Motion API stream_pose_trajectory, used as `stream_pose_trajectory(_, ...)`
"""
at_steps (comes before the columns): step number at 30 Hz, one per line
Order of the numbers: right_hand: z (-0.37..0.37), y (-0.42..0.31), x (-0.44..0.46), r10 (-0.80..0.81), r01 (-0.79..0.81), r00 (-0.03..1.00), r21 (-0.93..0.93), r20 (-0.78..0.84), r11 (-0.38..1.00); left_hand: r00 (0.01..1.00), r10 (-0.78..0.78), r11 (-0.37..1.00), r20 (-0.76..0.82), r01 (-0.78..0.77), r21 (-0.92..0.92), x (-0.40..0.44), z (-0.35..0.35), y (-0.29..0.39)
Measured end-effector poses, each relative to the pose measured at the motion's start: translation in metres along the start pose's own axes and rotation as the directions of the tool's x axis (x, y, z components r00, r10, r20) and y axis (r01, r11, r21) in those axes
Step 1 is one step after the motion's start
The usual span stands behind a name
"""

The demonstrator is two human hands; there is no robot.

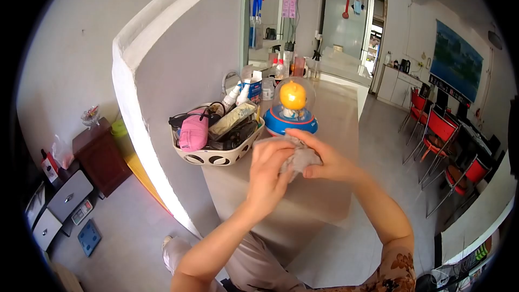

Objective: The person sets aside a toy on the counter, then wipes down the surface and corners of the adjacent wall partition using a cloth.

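Observation:
A crumpled pale grey cloth [300,161] is bunched between my two hands above the counter [292,200]. My left hand [269,166] presses it from the left with fingers bent around it. My right hand [327,158] grips its right side, the thumb lying across the front. Just beyond my fingers stands a toy with a blue base [294,125], a clear dome and a yellow-orange figure [292,96] inside. To the left sits a white basket [230,156] holding a pink pouch [193,131], white bottles and other items.
A curved low wall [173,75] borders the counter on the left. Farther back are a blue box [254,90], a white jar [267,90], several bottles and a mirror. Red chairs [443,130] stand at the right, and a brown cabinet [102,157] at the left.

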State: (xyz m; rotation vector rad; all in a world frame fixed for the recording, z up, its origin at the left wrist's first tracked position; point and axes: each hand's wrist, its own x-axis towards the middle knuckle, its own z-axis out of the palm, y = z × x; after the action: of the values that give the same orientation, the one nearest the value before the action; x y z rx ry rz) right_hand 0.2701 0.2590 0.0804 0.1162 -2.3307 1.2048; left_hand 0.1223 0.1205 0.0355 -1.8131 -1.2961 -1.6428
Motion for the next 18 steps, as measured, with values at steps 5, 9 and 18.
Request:
stream_pose_trajectory(5,-0.008,0.023,-0.015,0.138,-0.059,0.961,0.313,-0.239,0.948,0.993,0.024,0.949,0.119,0.015,-0.314,0.016,0.013,-0.005)
stream_pose_trajectory(9,-0.048,0.009,0.007,0.136,0.067,0.85,0.359,-0.51,0.931,0.995,-0.064,0.977,0.074,0.078,-0.199,0.031,0.017,-0.011)
stream_pose_trajectory(18,-0.103,0.012,0.125,-0.355,0.134,0.757,-0.402,-0.548,0.906,0.878,-0.258,0.883,0.402,0.045,0.468,0.019,0.042,-0.065)
